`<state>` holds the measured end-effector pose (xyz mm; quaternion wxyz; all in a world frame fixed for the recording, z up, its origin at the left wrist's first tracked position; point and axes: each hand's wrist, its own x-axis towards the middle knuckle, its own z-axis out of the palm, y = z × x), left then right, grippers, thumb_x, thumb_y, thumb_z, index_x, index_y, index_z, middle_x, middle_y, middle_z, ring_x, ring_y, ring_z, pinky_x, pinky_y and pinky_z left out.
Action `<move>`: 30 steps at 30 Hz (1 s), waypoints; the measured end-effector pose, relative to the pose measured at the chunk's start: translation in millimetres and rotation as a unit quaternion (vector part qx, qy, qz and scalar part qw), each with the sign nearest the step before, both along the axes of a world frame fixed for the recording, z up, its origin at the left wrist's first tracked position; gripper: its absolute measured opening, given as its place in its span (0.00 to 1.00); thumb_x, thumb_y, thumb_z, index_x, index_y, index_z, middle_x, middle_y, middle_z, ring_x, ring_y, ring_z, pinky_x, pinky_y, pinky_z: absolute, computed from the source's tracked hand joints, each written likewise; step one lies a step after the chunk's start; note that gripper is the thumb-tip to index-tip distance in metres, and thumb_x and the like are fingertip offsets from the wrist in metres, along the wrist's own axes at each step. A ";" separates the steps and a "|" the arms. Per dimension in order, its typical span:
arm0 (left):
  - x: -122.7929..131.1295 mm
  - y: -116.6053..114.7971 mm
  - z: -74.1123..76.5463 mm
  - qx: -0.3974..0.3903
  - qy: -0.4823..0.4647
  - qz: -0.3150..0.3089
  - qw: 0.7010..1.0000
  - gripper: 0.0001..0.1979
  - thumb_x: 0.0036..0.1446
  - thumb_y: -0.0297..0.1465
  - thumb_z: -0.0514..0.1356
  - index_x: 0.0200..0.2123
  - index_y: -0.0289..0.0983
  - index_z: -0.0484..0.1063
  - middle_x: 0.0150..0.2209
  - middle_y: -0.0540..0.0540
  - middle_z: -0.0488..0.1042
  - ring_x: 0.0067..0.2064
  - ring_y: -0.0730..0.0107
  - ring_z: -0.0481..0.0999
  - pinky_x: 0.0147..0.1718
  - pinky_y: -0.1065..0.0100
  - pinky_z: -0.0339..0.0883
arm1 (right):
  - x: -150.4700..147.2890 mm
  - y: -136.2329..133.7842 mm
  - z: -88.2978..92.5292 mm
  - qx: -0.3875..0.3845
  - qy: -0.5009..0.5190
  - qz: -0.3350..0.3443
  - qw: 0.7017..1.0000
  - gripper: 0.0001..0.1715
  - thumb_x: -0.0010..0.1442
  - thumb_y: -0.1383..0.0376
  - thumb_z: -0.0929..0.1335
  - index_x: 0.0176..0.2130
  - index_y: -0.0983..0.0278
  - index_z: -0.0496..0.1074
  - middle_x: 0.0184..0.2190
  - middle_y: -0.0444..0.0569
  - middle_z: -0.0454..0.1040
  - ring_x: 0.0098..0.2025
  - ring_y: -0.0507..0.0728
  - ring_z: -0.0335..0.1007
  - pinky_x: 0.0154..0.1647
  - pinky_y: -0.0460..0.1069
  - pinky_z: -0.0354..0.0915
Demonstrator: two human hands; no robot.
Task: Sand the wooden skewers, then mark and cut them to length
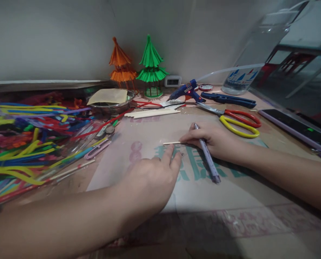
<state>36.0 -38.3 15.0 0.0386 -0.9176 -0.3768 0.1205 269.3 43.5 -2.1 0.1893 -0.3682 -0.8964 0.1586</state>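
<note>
My right hand [213, 138] has a patterned purple pen [209, 158] tucked between thumb and fingers, its thick end pointing down toward me. The fingertips of that hand also touch the right end of a short, thin wooden stick [171, 143] lying on the printed sheet. My left hand [155, 176] rests just in front of the stick, with the index finger stretched to its near side and nothing gripped. The curled fingers of my left hand are partly hidden. Behind both hands lies a small pile of pale wooden sticks [152, 113].
Colourful pipe cleaners [27, 144] heap at the left, near a metal bowl [110, 106]. Orange [121, 64] and green [151, 68] pipe-cleaner towers stand at the back. A blue glue gun [186, 90], utility knife [229, 100], scissors [240, 124], phone [298, 129] and clear jug [253, 57] line the right.
</note>
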 end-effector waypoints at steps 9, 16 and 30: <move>0.9 1.4 -1.2 -0.018 -0.028 0.016 0.999 0.36 0.61 0.23 0.54 0.72 0.31 0.56 0.71 0.22 0.55 0.40 0.51 0.86 0.31 0.57 0.81 | 0.0 -1.0 0.2 0.003 0.004 -0.002 1.000 0.14 0.69 0.60 0.66 0.45 0.58 0.82 0.38 0.52 0.77 0.42 0.59 0.73 0.43 0.51 0.65; 1.4 2.7 -0.4 -0.008 0.011 0.003 1.000 0.35 0.63 0.24 0.53 0.73 0.32 0.54 0.71 0.22 0.54 0.40 0.55 0.86 0.31 0.62 0.80 | -0.5 -0.9 -3.1 0.011 0.023 -0.002 1.000 0.15 0.69 0.59 0.66 0.44 0.58 0.82 0.36 0.50 0.76 0.39 0.58 0.72 0.40 0.51 0.64; 1.0 2.2 -2.2 -0.006 0.004 -0.005 1.000 0.36 0.61 0.22 0.51 0.73 0.28 0.53 0.71 0.20 0.52 0.40 0.50 0.86 0.28 0.57 0.80 | -2.1 -2.5 -1.8 0.005 0.014 -0.001 1.000 0.15 0.69 0.60 0.65 0.44 0.60 0.82 0.37 0.51 0.76 0.39 0.58 0.72 0.41 0.50 0.64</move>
